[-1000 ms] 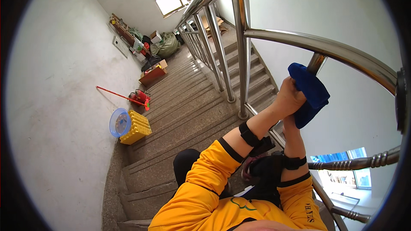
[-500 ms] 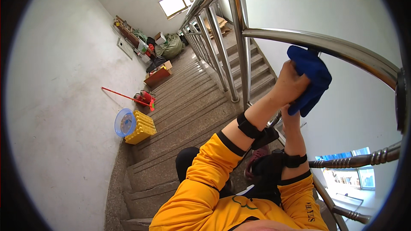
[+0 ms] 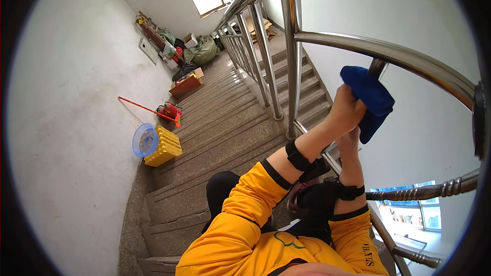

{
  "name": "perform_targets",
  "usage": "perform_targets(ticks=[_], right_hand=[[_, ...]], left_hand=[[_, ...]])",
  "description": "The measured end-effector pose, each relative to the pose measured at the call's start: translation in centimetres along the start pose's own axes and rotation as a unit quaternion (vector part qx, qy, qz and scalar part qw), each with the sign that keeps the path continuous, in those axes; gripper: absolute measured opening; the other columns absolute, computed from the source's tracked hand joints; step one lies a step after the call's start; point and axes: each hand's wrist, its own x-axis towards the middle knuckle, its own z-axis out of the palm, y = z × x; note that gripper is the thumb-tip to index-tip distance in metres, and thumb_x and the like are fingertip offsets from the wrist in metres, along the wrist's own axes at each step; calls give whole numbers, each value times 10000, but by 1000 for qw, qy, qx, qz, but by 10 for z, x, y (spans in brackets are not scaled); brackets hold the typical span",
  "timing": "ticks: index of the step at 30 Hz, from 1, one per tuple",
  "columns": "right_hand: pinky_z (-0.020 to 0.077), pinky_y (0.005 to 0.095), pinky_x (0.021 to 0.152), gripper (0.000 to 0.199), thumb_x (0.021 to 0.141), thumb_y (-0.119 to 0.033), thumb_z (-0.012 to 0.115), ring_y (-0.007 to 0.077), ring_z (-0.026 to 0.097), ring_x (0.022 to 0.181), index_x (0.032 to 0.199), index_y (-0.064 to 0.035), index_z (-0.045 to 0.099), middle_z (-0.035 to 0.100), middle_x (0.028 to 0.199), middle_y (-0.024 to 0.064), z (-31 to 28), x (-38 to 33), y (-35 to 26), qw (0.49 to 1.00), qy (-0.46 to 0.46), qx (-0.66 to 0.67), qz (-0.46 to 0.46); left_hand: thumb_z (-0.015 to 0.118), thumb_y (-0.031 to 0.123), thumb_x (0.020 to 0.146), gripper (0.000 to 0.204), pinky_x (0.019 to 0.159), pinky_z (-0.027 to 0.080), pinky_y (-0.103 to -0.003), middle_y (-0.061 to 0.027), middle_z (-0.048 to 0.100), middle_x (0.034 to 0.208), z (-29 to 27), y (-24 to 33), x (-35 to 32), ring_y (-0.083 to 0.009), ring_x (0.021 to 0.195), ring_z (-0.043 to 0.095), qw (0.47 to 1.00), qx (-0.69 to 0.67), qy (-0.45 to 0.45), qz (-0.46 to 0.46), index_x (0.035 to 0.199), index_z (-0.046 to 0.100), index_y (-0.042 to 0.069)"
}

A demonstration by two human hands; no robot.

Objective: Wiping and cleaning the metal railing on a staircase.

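Note:
A blue cloth [image 3: 369, 92] is folded around an upright metal post [image 3: 377, 67] of the stair railing, just below a curved rail [image 3: 404, 59]. My left hand [image 3: 349, 106] is closed on the cloth, its knuckles toward the steps. Just below it, my right hand [image 3: 350, 139] is against the hanging lower part of the cloth, curled around it; its fingers are mostly hidden behind the left hand and the cloth. Bare post shows between the cloth and the curved rail.
Stone steps [image 3: 204, 158] run down to the far landing. By the left wall stand a yellow crate [image 3: 166, 145], a blue basin [image 3: 145, 140], red fire extinguishers [image 3: 169, 110] and a red-handled broom [image 3: 146, 107]. Bags [image 3: 203, 51] and boxes lie farther off. Metal balusters [image 3: 290, 46] rise ahead.
Both hands and the cloth have slid down the post, away from the curved rail, so more bare post shows above them. The view has shifted slightly.

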Motion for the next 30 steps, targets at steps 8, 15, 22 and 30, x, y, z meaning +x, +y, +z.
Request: perform_targets(ticks=[8,15,22,30], right_hand=[[461,346,755,379,836,-270,643,191,594,908,1098,-9,562,632,992,68,-12,-10,-62,998,-2,-40,-56],[458,345,729,328,844,-253,634,188,593,859,1051,-6,570,634,944,72,-21,24,-62,999,-7,-54,-3],[454,343,704,281,852,-236,624,185,592,810,1003,-3,579,636,897,76,-6,-5,-83,997,-25,-62,49],[451,341,675,235,861,-216,614,181,591,753,949,0,589,639,842,81,-1,23,-93,990,-49,-85,98]], left_hand=[[599,88,804,274,955,378,-333,-166,543,1163,-11,-6,-24,-239,1111,504,983,123,36,134,1039,548,-44],[663,54,779,250,770,461,-297,-78,610,925,4,15,-3,-181,837,584,978,120,21,167,1008,577,-1],[694,88,758,193,713,479,-313,-89,621,838,-2,23,15,-218,779,606,990,109,0,85,914,600,23],[668,82,759,360,867,443,-357,-130,592,1070,-8,12,0,-269,991,574,948,173,29,265,1089,554,-8]])
